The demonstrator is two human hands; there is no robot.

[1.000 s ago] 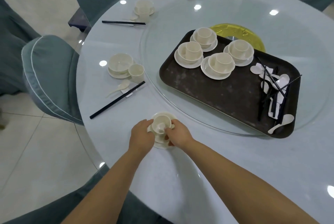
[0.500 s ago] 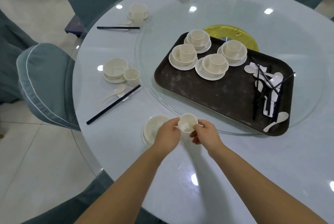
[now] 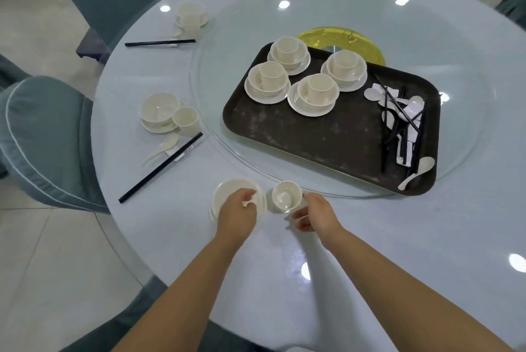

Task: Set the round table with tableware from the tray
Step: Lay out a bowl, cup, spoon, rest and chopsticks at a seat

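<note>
At far left, a chair point(image 3: 48, 138) with a blue-grey cover stands against the round table point(image 3: 370, 238). On the table edge beside it sits a finished place setting: a bowl on a saucer point(image 3: 159, 112), a cup point(image 3: 185, 121) touching it, a spoon point(image 3: 160, 149) and a pair of black chopsticks point(image 3: 160, 167) lying diagonally. 2 more settings lie further along the far rim.

At the near edge, the left hand point(image 3: 237, 213) rests over a bowl and saucer point(image 3: 225, 195), fingers curled and pinching a small white piece; what that piece is cannot be told. Just right of the bowl stands a cup point(image 3: 286, 195), upright on the table, with a white item inside it. The right hand point(image 3: 316, 213) is just beside the cup, fingers loosely bent and grasping nothing; whether they touch the cup cannot be told.

Further right, the dark tray point(image 3: 327, 141) lies on the glass turntable point(image 3: 469, 124). It carries 4 stacked sets point(image 3: 313, 94) of saucer, bowl and cup at its left end, and a heap of white spoons and black chopsticks point(image 3: 404, 124) at its right end. 1 spoon point(image 3: 417, 173) lies apart at the near right corner.
</note>
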